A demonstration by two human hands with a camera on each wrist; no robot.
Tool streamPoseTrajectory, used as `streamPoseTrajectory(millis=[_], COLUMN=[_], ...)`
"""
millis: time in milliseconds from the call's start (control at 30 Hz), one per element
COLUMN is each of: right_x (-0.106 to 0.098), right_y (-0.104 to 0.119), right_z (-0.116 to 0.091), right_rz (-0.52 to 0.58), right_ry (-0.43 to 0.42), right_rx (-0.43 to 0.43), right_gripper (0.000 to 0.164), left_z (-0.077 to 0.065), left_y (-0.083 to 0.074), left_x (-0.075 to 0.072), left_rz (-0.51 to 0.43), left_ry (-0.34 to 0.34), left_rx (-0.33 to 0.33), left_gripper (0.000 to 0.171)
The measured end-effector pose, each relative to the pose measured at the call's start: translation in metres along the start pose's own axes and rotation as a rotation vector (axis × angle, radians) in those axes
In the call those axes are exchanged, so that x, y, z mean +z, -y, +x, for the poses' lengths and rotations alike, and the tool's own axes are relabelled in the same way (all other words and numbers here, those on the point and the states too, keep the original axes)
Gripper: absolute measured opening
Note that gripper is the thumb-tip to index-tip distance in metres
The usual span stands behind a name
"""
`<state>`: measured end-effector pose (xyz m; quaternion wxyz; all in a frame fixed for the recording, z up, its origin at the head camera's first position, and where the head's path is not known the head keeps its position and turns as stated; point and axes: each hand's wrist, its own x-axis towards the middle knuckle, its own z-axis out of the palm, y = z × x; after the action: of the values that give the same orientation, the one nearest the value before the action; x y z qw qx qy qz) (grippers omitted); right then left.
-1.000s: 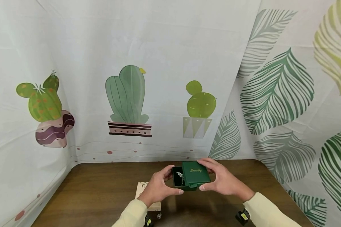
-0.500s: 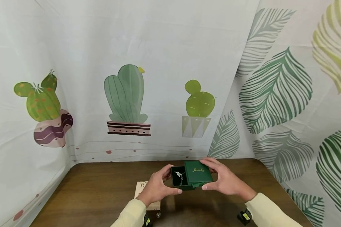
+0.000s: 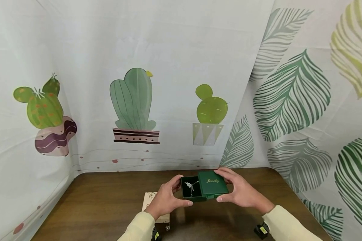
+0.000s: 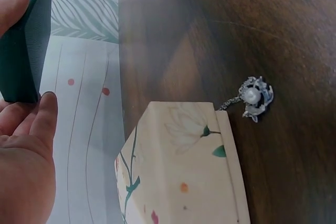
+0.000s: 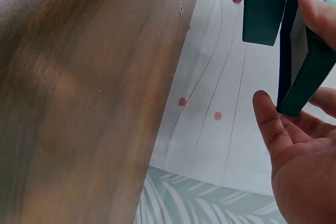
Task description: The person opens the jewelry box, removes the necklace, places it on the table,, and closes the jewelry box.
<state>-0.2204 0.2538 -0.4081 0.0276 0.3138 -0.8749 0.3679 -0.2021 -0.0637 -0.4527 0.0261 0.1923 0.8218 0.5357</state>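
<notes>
Above the table, both hands hold a small green jewelry box. My left hand grips its dark-lined tray between thumb and fingers at the left end. Inside the tray lies a silver necklace with a sparkling pendant. The green cover, lettered "Jewelry" in gold, sits over the tray's right part. Thumb in front and fingers behind, my right hand pinches this cover. In the right wrist view the cover shows a hollow end beside the tray.
A cream flower-patterned box stands on the brown wooden table, partly behind my left forearm. Next to it lies a silver pendant with a pearl, on a short chain. Printed cloth hangs behind the table.
My right hand and the cover have slid rightward off the tray, so more of the tray and necklace shows. The left hand stays nearly in place.
</notes>
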Motion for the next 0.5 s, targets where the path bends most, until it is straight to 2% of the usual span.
streamPoseTrajectory(millis=[333, 500], right_x=[-0.006, -0.011], right_y=[-0.003, -0.005], right_z=[-0.004, -0.006], right_rz=[-0.035, -0.017], right_ry=[-0.020, -0.011], right_rx=[-0.021, -0.007], right_gripper=[0.086, 0.086], left_z=[0.000, -0.001], left_y=[0.001, 0.001], left_x=[0.000, 0.000], left_rz=[-0.002, -0.009], left_ry=[0.002, -0.005], left_rx=[0.010, 0.001], left_gripper=[0.078, 0.082])
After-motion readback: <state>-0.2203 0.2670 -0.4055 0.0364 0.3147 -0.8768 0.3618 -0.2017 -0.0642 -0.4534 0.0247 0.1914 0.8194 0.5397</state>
